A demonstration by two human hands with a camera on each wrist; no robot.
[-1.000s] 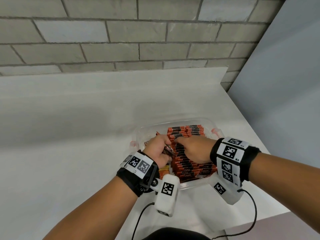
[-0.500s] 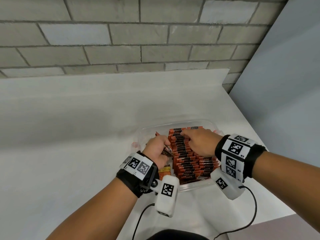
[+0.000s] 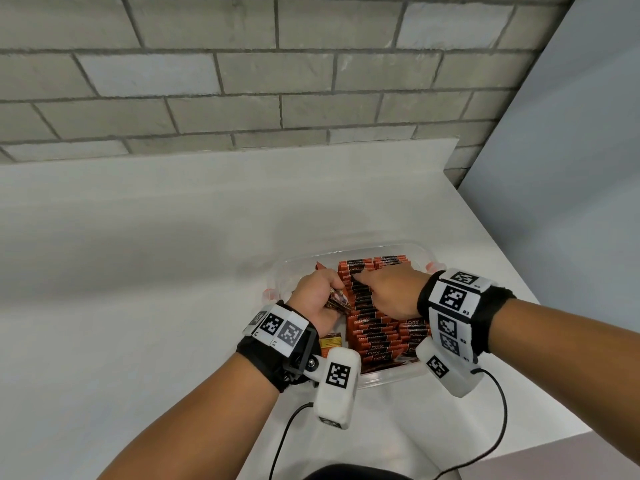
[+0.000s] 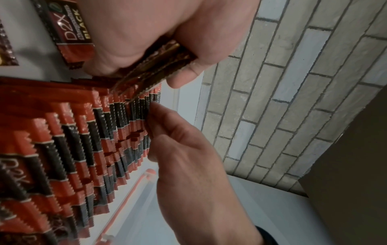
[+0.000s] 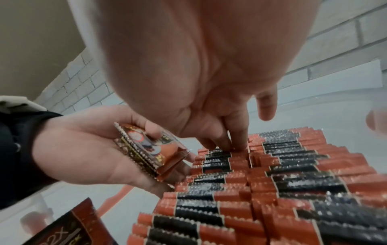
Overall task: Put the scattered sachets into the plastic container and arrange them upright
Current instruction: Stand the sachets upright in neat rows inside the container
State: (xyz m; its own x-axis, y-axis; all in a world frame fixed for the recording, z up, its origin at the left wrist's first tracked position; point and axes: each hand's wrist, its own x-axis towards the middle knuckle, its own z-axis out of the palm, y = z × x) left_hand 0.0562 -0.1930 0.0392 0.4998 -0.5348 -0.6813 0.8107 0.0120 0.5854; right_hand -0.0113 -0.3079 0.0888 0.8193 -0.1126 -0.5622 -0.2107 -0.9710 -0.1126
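Note:
A clear plastic container (image 3: pixel 391 377) sits at the table's near right, filled with rows of red-and-black sachets (image 3: pixel 375 332) standing upright. My left hand (image 3: pixel 320 296) hovers over the container's left side and grips a small stack of sachets (image 3: pixel 337 301), seen edge-on in the left wrist view (image 4: pixel 159 66) and fanned in the right wrist view (image 5: pixel 146 149). My right hand (image 3: pixel 388 292) reaches across the rows. Its fingertips (image 5: pixel 232 144) press on the tops of the standing sachets near the far end, with the thumb (image 5: pixel 266 106) held apart.
A loose sachet (image 3: pixel 330 341) lies flat in the container's near left corner, beside the rows. The white table (image 3: pixel 173 271) stretches left and back to a brick wall (image 3: pixel 242 81). A grey panel (image 3: pixel 571 168) borders the right. Cables hang from both wrist cameras.
My right hand has shifted a little along the sachet rows, its fingertips now on the left row near the far end. My left hand still holds its stack in the same place.

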